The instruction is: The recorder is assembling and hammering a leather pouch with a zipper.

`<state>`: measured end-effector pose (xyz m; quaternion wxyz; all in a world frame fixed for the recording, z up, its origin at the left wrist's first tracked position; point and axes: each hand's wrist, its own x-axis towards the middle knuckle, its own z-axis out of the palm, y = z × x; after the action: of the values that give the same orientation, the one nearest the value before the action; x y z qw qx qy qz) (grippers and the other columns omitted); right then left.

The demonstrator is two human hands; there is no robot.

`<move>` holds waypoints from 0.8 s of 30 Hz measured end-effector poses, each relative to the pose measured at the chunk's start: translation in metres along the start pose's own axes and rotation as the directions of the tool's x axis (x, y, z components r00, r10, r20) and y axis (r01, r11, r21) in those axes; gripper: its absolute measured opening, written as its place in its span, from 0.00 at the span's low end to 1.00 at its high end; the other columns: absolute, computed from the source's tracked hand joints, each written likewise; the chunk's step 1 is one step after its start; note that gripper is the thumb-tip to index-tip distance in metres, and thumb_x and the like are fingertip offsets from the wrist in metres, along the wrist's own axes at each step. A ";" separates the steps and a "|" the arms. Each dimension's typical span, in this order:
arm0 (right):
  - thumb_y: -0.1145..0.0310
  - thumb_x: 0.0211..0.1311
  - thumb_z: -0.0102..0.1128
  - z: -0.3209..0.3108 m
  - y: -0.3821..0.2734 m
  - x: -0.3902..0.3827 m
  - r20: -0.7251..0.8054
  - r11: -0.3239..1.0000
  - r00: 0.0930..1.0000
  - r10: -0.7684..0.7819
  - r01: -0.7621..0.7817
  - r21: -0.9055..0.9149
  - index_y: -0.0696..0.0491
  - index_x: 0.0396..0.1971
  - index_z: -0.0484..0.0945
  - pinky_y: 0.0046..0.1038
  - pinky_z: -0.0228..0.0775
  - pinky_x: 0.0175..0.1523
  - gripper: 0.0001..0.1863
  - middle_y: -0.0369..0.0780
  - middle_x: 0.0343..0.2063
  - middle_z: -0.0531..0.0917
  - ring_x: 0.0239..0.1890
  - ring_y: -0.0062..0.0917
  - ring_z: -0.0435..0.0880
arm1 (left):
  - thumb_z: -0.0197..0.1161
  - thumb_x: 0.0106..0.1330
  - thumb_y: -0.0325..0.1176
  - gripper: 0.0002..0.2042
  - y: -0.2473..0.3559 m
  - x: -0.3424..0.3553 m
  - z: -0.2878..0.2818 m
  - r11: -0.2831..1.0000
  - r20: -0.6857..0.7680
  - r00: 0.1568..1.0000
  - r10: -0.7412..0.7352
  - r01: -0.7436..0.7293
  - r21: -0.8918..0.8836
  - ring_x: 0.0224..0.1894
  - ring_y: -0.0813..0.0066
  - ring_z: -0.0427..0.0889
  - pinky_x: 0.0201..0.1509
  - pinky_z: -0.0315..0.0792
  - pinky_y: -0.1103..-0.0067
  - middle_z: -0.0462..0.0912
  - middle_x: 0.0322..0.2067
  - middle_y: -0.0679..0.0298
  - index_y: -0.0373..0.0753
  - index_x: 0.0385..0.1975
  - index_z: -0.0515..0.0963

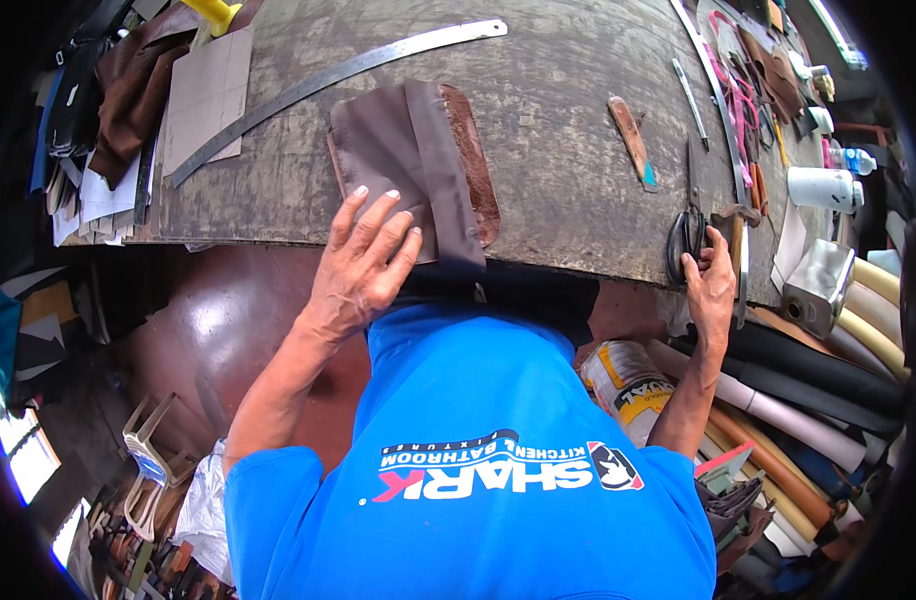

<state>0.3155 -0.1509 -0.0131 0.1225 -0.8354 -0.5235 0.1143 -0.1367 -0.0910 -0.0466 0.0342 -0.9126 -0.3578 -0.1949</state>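
On the near edge of the worktable lies a flat dark brown leather piece (pixel 383 140), with a long leather strip (pixel 446 170) across it and a rough reddish-brown layer (pixel 468 140) showing along its right side. The strip's lower end hangs past the table edge. My left hand (pixel 363 265) rests on the lower left of the leather, fingers spread and open. Far to the right, my right hand (pixel 713 280) is closed at the black handles of a pair of scissors (pixel 692 215), thumb and forefinger against them. The scissor blades point away from me on the tabletop.
A steel ruler (pixel 348 68) lies beyond the leather, partly over a cardboard sheet (pixel 203 85). Right of the leather are a wooden-handled tool (pixel 631 140), a pen (pixel 691 100), a hammer (pixel 740 240) and a white bottle (pixel 823 188). Material rolls (pixel 778 400) lie below right.
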 end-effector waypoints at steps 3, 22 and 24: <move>0.72 0.58 0.69 -0.009 0.008 0.000 0.067 0.998 0.998 0.021 -0.025 0.059 0.55 0.65 0.68 0.29 0.78 0.41 0.33 0.41 0.32 0.80 0.32 0.26 0.81 | 0.64 0.50 0.29 0.14 -0.030 -0.010 -0.008 0.995 -0.004 0.997 -0.073 0.073 -0.074 0.62 0.58 0.75 0.73 0.61 0.56 0.82 0.47 0.61 0.42 0.38 0.85; 0.58 0.37 0.86 0.017 -0.071 -0.063 0.779 0.775 0.501 -0.377 -0.290 0.561 0.60 0.53 0.71 0.25 0.68 0.45 0.43 0.35 0.36 0.77 0.37 0.19 0.75 | 0.67 0.67 0.33 0.19 0.051 -0.042 0.015 -0.003 0.152 0.193 -0.969 0.608 -0.794 0.57 0.65 0.73 0.65 0.66 0.70 0.75 0.52 0.55 0.32 0.54 0.72; 0.48 0.38 0.85 0.026 -0.076 -0.061 0.826 0.862 0.421 -0.375 -0.171 0.478 0.60 0.52 0.71 0.25 0.69 0.44 0.46 0.36 0.34 0.77 0.36 0.20 0.75 | 0.68 0.67 0.32 0.19 0.049 -0.043 0.015 -0.034 0.169 0.187 -0.968 0.569 -0.821 0.55 0.68 0.74 0.63 0.67 0.71 0.77 0.50 0.56 0.32 0.53 0.72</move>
<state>0.2168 -0.1711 -0.0091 0.0393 -0.5455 -0.5100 0.6639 -0.1273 -0.1519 -0.0727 -0.3810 -0.3503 -0.6830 -0.5154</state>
